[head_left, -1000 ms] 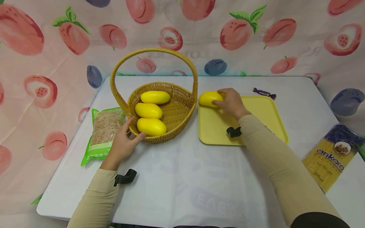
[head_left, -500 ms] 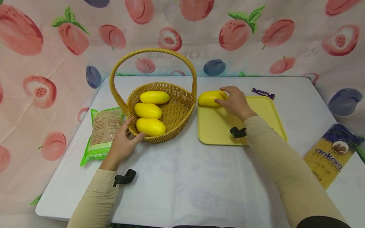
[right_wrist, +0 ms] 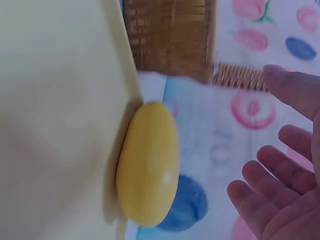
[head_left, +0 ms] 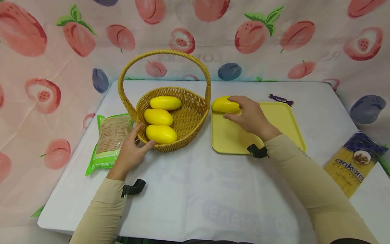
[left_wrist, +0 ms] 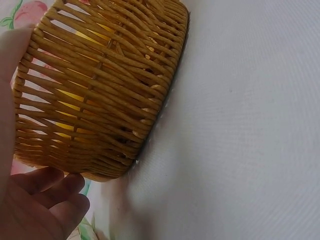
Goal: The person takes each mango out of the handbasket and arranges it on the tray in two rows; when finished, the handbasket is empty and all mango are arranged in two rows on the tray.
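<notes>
My left hand (head_left: pixel 131 154) grips the near left rim of a wicker basket (head_left: pixel 190 130) with a tall arched handle. In the left wrist view, the thumb lies at the rim of the basket (left_wrist: pixel 100 95) and the curled fingers (left_wrist: pixel 70 205) are at its side. Several yellow mangoes (head_left: pixel 161 134) lie inside along the left. Another mango (head_left: pixel 224 104) rests at the far left corner of a yellow tray (head_left: pixel 234 137). My right hand (head_left: pixel 251 117) is beside it with fingers spread; in the right wrist view, a gap separates the hand (right_wrist: pixel 280 185) from the mango (right_wrist: pixel 149 165).
A green-edged bag of brown food (head_left: pixel 111 140) lies left of the basket, partly behind the left hand. Beyond the tray is a purple wrapped candy (head_left: pixel 281 99). A pasta packet (head_left: pixel 354 162) lies at the right edge of the white table (head_left: pixel 198 203). Fruit-print cloth hangs behind.
My right hand has let go of the mango on the tray and drawn back toward the right and near side, fingers spreading. The left hand stays on the basket.
</notes>
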A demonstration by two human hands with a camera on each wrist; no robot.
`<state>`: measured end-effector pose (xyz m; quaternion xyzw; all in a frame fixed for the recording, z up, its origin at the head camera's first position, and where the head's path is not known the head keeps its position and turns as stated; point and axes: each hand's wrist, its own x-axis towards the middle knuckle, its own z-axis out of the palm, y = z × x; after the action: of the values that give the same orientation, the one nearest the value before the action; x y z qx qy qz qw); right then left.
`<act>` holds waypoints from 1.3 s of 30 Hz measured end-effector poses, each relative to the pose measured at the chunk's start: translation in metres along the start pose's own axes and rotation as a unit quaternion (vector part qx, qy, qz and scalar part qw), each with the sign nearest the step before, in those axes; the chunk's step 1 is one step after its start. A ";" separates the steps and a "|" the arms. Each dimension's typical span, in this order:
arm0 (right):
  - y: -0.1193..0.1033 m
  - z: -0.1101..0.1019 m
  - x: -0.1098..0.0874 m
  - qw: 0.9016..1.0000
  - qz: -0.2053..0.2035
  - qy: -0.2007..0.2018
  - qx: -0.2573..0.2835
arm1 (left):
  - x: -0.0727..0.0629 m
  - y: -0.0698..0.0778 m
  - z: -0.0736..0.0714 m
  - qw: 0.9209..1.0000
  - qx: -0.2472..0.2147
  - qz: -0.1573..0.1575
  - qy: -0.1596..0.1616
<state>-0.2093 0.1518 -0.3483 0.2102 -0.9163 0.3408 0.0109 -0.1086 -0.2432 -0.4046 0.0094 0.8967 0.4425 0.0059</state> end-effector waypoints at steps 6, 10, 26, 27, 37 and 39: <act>-0.020 0.010 -0.005 0.997 -0.077 -0.006 -0.004 | 0.000 0.001 0.000 1.000 -0.003 -0.003 -0.002; -0.035 0.020 -0.002 0.994 -0.112 -0.014 0.010 | 0.000 0.001 0.000 1.000 -0.005 -0.003 -0.002; -0.074 0.069 0.024 0.981 -0.142 -0.131 0.026 | 0.000 -0.002 0.002 1.000 -0.005 -0.001 0.006; -0.076 0.071 0.025 0.980 -0.139 -0.141 0.031 | 0.000 -0.002 0.002 1.000 -0.004 -0.002 0.007; -0.088 0.088 0.034 0.975 -0.127 -0.183 0.026 | 0.000 -0.002 0.003 1.000 0.003 -0.005 0.006; -0.090 0.091 0.035 0.974 -0.127 -0.187 0.018 | 0.000 -0.002 0.003 1.000 0.004 -0.006 0.006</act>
<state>-0.1949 0.0207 -0.3567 0.3850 -0.8615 0.3081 -0.1215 -0.1084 -0.2419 -0.4081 0.0012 0.8984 0.4392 0.0037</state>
